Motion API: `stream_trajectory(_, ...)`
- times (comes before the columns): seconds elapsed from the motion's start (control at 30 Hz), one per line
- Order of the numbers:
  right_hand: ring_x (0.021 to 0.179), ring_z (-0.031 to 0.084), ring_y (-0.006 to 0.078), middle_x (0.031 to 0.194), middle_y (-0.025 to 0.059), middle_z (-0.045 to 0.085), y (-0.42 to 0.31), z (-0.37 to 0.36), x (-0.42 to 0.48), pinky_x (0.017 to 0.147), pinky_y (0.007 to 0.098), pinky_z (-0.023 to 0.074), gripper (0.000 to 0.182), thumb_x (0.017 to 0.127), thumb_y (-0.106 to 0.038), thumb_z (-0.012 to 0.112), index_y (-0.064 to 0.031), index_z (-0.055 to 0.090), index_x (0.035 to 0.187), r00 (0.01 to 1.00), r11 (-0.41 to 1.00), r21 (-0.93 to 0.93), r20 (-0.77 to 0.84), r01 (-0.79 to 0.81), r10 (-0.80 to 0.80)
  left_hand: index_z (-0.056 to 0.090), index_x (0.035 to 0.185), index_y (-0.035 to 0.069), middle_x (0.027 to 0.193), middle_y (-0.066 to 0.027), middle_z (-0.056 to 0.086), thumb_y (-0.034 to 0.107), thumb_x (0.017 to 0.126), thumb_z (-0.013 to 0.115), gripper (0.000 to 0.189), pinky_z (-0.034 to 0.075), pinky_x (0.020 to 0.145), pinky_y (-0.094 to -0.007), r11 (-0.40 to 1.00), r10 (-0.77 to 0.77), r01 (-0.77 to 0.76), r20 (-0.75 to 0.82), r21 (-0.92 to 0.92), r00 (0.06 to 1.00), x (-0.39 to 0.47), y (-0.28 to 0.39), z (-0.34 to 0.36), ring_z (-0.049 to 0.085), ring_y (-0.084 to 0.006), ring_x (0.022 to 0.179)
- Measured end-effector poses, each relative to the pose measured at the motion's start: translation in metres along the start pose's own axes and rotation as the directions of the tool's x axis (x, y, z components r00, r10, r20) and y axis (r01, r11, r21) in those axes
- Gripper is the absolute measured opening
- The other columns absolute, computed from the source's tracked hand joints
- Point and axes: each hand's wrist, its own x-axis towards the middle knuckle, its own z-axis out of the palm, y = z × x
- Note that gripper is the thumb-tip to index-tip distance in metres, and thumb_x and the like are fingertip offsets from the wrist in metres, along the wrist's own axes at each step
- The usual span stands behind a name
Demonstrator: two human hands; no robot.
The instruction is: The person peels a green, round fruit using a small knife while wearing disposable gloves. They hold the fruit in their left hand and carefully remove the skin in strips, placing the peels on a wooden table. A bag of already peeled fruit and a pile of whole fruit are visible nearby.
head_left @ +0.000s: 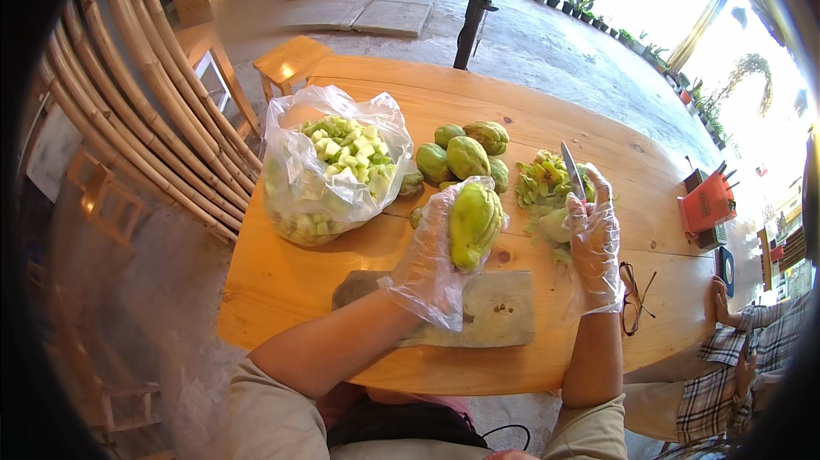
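A green chayote point(473, 226) rests in my left hand point(428, 255), which wears a clear plastic glove and is raised above a worn wooden cutting board point(503, 306). My right hand point(594, 242), gloved the same way, grips a small knife point(572, 168) with its blade pointing up and away. Behind that hand lies a heap of green peelings point(541, 181). Several whole chayotes point(466, 157) are piled past my left hand. To their left stands a clear plastic bag point(301, 204), its top spread wide around many pale green diced pieces point(355, 149).
Eyeglasses point(631, 300) lie right of my right forearm on the wooden table point(275, 293). Farther right are a red container point(708, 202) and a seated person in a plaid shirt point(711, 389). Bamboo poles point(160, 95) line the left side; a dark post point(475, 11) rises beyond the table.
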Motion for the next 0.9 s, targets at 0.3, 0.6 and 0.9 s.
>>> stream_trajectory(0.3, 0.078, 0.055, 0.0136, 0.088, 0.0082, 0.059, 0.001, -0.002, 0.001, 0.075, 0.0294, 0.049, 0.043, 0.097, -0.014, 0.054, -0.0007, 0.044, 0.137, 1.0, 0.996, -0.089, 0.022, 0.001, 0.001, 0.057, 0.117, 0.018, 0.1, -0.0052, 0.062, 0.049, 0.094, 0.053, 0.039, 0.047, 0.056, -0.0209, 1.0, 0.01, -0.01, 0.028, -0.014, 1.0, 0.001, 0.001, 0.001, 0.06, -0.0105, 0.075)
stream_trajectory(0.6, 0.071, 0.055, 0.0122, 0.088, 0.0081, 0.061, -0.029, 0.004, -0.016, 0.068, 0.0293, 0.0493, 0.029, 0.098, -0.011, 0.051, -0.0052, 0.051, 0.127, 0.973, 0.968, 0.168, 0.104, 0.187, -0.206, 0.055, 0.119, 0.018, 0.096, -0.0086, 0.063, 0.051, 0.094, 0.052, 0.041, 0.045, 0.052, -0.0225, 0.999, 0.033, -0.033, -0.006, -0.011, 0.999, 0.003, -0.002, -0.004, 0.058, -0.0117, 0.066)
stream_trajectory(0.9, 0.066, 0.064, 0.0227, 0.083, 0.0132, 0.067, -0.059, 0.009, -0.04, 0.063, 0.0353, 0.0509, 0.023, 0.092, -0.004, 0.056, -0.0072, 0.058, 0.114, 0.825, 0.85, 0.197, 0.213, 0.489, -0.524, 0.055, 0.12, 0.017, 0.101, -0.0075, 0.064, 0.051, 0.094, 0.053, 0.043, 0.054, 0.064, -0.0272, 0.995, 0.001, -0.007, -0.058, -0.104, 0.998, 0.01, -0.003, -0.012, 0.064, -0.0149, 0.082)
